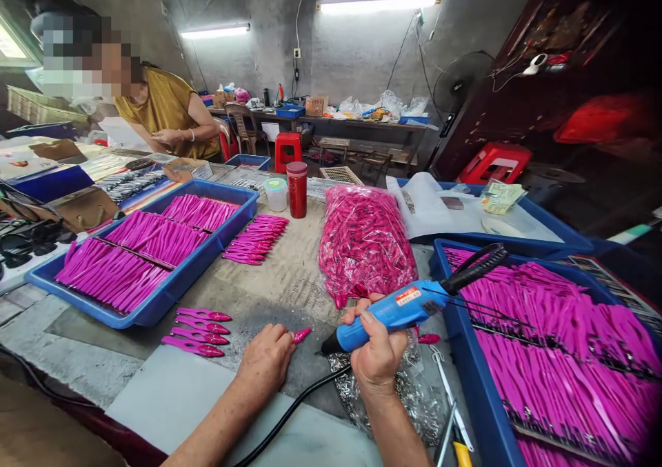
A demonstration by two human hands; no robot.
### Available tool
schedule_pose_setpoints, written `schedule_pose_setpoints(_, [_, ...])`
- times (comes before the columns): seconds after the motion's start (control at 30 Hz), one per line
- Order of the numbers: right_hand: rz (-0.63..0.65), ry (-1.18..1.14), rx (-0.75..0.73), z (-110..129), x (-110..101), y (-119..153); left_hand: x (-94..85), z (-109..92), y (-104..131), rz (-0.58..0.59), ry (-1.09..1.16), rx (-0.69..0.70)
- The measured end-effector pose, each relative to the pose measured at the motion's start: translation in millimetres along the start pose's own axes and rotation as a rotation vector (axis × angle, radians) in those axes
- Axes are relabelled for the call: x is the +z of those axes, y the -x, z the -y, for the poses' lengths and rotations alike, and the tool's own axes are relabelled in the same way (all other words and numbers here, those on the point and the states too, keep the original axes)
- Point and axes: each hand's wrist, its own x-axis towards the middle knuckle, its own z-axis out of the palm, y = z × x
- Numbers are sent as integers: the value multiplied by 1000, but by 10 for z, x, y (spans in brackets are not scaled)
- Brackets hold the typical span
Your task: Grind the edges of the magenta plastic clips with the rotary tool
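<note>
Near the middle of the table, my left hand [266, 353] is closed round a pink piece [302, 335], whose glossy pointed end sticks out to the right. My right hand [376, 346] grips a blue electric tool [387, 314]; its black tip points left, close to the pink piece but apart from it. A black cord runs from near the tool toward the front edge. Left of my left hand lie several pink pieces [199, 332] in a short stack. Behind my right hand stands a clear bag of pink parts [365, 239]. Below it is a plastic bag of small metal parts [408, 377].
Blue trays of pink handles stand left [132, 315] and right [455, 356]. A red cup [297, 190] and white tub [276, 194] are behind. Scissors [452, 405] lie at right. A person in a yellow top [165, 105] is across the table at left.
</note>
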Motion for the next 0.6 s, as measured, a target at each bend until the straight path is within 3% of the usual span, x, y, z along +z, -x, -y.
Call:
schedule_pose_setpoints(0.23, [13, -1, 3, -7, 19, -22, 30, -5, 0, -72, 2, -19])
schedule_pose_setpoints(0.37, [11, -4, 2, -4, 10, -16, 46, 42, 15, -110, 116, -9])
schedule_pose_setpoints(0.6, [20, 7, -6, -29, -6, -24, -24, 85, 0, -148, 300, -109])
